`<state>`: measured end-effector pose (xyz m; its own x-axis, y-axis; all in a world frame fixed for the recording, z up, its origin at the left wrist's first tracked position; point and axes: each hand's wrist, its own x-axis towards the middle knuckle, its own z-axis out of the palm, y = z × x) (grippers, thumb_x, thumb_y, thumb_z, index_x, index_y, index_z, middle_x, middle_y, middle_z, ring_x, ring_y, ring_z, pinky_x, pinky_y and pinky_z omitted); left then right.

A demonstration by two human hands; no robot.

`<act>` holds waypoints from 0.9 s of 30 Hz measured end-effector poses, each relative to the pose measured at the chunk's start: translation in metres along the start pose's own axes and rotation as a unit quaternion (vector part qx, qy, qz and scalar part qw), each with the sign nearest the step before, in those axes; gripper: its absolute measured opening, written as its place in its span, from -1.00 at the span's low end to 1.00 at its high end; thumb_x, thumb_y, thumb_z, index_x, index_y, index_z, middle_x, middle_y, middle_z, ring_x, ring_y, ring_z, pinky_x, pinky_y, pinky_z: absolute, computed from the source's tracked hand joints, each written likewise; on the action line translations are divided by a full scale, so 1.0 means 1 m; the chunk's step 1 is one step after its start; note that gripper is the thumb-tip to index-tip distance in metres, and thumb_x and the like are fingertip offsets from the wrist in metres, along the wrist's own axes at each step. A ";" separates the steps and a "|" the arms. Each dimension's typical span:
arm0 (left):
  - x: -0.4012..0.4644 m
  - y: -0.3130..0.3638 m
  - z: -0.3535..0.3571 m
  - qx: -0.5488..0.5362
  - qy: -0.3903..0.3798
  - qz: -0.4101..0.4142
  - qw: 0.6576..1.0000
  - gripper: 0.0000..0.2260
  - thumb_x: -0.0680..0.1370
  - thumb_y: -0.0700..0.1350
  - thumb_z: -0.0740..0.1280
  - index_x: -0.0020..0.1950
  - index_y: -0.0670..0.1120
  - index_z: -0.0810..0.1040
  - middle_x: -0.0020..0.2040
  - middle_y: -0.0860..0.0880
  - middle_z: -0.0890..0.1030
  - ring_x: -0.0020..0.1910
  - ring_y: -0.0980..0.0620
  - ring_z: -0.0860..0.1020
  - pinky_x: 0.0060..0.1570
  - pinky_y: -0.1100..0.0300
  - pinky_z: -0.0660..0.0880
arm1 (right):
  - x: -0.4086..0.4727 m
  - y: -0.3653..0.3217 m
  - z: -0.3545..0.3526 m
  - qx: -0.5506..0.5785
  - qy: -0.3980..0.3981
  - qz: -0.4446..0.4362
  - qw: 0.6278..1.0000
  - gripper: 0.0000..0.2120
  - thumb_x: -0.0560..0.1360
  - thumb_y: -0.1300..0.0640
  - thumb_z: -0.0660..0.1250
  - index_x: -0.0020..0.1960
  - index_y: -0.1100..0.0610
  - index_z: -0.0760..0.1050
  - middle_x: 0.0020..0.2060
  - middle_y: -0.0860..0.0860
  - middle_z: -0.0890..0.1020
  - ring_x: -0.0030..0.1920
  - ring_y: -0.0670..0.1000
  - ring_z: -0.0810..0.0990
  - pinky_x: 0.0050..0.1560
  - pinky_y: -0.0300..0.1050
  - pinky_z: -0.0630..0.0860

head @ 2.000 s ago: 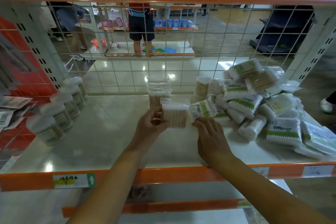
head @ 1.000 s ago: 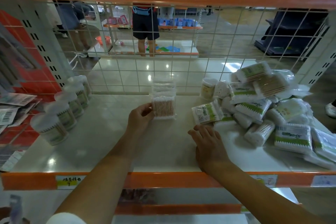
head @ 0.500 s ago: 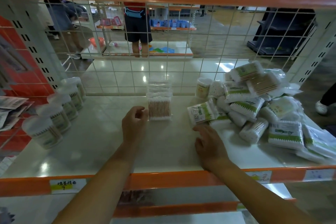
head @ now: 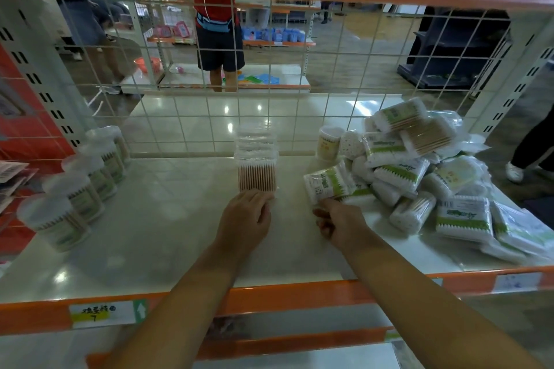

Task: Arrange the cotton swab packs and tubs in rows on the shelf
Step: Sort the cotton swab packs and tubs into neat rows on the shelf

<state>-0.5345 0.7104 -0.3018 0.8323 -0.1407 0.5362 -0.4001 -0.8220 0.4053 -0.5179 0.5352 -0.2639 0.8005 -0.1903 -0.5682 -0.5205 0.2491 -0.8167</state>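
Observation:
A row of clear packs of wooden-stick swabs stands upright mid-shelf, running back toward the wire grid. My left hand sits right in front of the nearest pack, fingers curled, knuckles touching its lower edge and holding nothing. A green-labelled swab pack leans at the left edge of a loose pile of packs and tubs on the right. My right hand is at that pack's lower edge and pinches it with curled fingers. Several round lidded tubs stand in a line along the left side.
A white wire grid closes the shelf's back. The orange front rail carries a handwritten label. An orange beam runs overhead. Papers with barcodes lie at the far left. People stand in the aisle beyond the grid.
My left hand set a wooden-stick pack at the front of the row, let go, and moved to its front edge. My right hand slid forward from the shelf to the green-labelled pack.

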 end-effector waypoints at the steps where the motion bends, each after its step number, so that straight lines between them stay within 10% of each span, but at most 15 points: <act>1: 0.000 0.000 -0.001 -0.003 -0.003 -0.007 1.000 -0.70 0.47 -0.12 0.14 -0.03 -0.19 0.63 -0.14 -0.09 0.64 -0.16 -0.07 0.60 -0.14 0.12 0.54 | 0.001 -0.003 0.007 0.033 0.013 0.012 0.999 -0.92 0.52 0.23 0.28 -0.15 0.20 0.46 -0.39 0.10 0.53 -0.68 -0.12 0.36 -0.64 -0.39 0.24; 8: 0.001 0.002 -0.002 -0.001 -0.020 -0.034 0.999 -0.70 0.44 -0.10 0.15 -0.04 -0.17 0.62 -0.16 -0.07 0.64 -0.18 -0.07 0.60 -0.14 0.18 0.50 | 0.014 -0.019 0.035 0.188 0.075 0.045 0.978 -0.80 0.51 0.18 0.32 -0.27 0.20 0.42 -0.42 0.04 0.52 -0.63 -0.12 0.40 -0.66 -0.43 0.24; 18: -0.001 0.002 -0.002 0.002 -0.014 -0.026 1.000 -0.70 0.45 -0.09 0.15 -0.03 -0.17 0.62 -0.17 -0.08 0.64 -0.19 -0.06 0.59 -0.16 0.20 0.49 | 0.010 -0.006 0.023 0.131 0.105 -0.017 0.986 -0.74 0.49 0.19 0.35 -0.36 0.19 0.43 -0.45 0.02 0.48 -0.50 -0.09 0.39 -0.62 -0.35 0.31; 24: 0.000 0.015 -0.009 -0.107 0.040 -0.095 0.989 -0.81 0.52 -0.12 0.25 0.02 -0.16 0.60 -0.14 -0.03 0.61 -0.21 0.16 0.52 -0.19 0.45 0.38 | -0.016 -0.002 -0.015 0.012 -0.052 -0.122 0.991 -0.82 0.48 0.17 0.36 -0.25 0.22 0.46 -0.48 0.03 0.41 -0.62 -0.12 0.29 -0.64 -0.32 0.20; 27: -0.004 0.038 -0.018 -0.295 0.005 -0.211 0.932 -0.85 0.51 -0.16 0.35 0.07 -0.04 0.54 -0.16 0.06 0.54 -0.22 0.26 0.49 -0.21 0.45 0.40 | -0.034 0.000 -0.031 -0.057 -0.112 -0.131 0.983 -0.82 0.45 0.19 0.39 -0.28 0.22 0.48 -0.50 0.05 0.43 -0.60 -0.08 0.29 -0.62 -0.30 0.20</act>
<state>-0.5593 0.6894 -0.2754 0.9609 0.1337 0.2425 -0.1820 -0.3552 0.9169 -0.5545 0.5124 -0.2480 0.9504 -0.0165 -0.3105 -0.3070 0.1084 -0.9455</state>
